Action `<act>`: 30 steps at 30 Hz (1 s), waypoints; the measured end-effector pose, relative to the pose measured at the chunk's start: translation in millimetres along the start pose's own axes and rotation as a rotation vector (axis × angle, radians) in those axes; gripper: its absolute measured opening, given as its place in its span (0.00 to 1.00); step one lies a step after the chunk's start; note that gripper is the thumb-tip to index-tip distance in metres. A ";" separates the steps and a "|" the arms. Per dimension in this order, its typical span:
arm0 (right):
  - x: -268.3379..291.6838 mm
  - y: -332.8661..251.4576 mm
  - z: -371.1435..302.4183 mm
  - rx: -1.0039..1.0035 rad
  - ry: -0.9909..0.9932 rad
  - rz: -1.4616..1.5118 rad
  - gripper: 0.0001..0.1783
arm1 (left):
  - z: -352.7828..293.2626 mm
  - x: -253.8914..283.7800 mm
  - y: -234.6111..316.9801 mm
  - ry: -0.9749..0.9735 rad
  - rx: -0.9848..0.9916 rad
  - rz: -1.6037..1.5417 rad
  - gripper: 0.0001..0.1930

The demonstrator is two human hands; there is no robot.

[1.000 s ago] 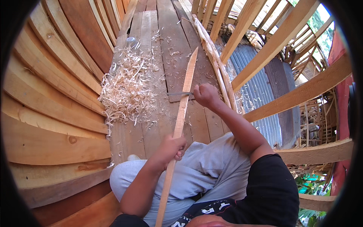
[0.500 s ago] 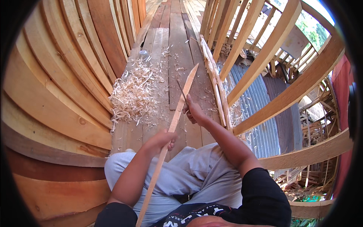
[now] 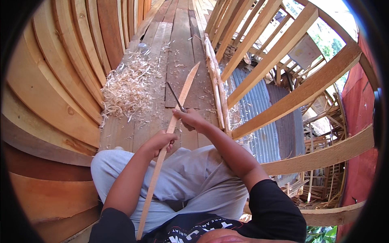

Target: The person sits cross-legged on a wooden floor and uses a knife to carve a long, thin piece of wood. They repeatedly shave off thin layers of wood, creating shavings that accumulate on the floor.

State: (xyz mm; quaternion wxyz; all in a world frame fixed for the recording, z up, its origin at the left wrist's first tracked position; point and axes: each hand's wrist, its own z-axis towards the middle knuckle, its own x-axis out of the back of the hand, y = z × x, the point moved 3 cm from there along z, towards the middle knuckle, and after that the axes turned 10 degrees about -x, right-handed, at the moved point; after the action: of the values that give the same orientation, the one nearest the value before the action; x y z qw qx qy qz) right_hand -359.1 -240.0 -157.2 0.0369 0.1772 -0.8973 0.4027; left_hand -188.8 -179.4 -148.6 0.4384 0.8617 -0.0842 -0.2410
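Note:
A long, pale wooden strip [image 3: 184, 91] slants from beside my lap up over the plank floor, its far end tapered to a point. My left hand [image 3: 159, 144] is closed around the strip near its middle, just above my knees. Farther up, my right hand [image 3: 190, 120] grips a knife, its handle mostly hidden by the fingers. The dark, narrow knife blade [image 3: 173, 93] crosses above the strip and points to the far left. My right thumb lies at the strip's edge.
Curly wood shavings [image 3: 127, 89] lie heaped on the floor at the left. Upright boards [image 3: 60, 81] line the left side. A slatted wooden railing [image 3: 279, 103] runs along the right, with corrugated metal sheets [image 3: 259, 113] beyond it. A peeled pole [image 3: 214, 81] lies along the railing's foot.
My right hand has come down the strip, closer to my left hand. The knife blade now leans farther left. The whole view has shifted slightly.

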 end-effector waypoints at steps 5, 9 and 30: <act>5.4 -2.8 10.0 -0.099 0.066 0.024 0.39 | -5.8 8.2 10.0 -0.006 0.020 -0.084 0.10; 32.4 11.3 25.2 0.469 0.723 -0.662 0.36 | -2.3 5.3 8.4 -0.105 0.080 -0.161 0.10; 30.0 -38.5 18.9 0.527 0.748 -0.722 0.29 | -12.6 5.0 18.9 -0.079 0.174 -0.357 0.07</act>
State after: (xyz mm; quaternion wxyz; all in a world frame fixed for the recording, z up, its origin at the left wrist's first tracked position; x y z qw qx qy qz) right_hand -372.3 -286.2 -136.3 0.4411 0.3206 -0.5754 0.6095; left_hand -177.1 -183.5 -129.0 0.3092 0.8874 0.0322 -0.3405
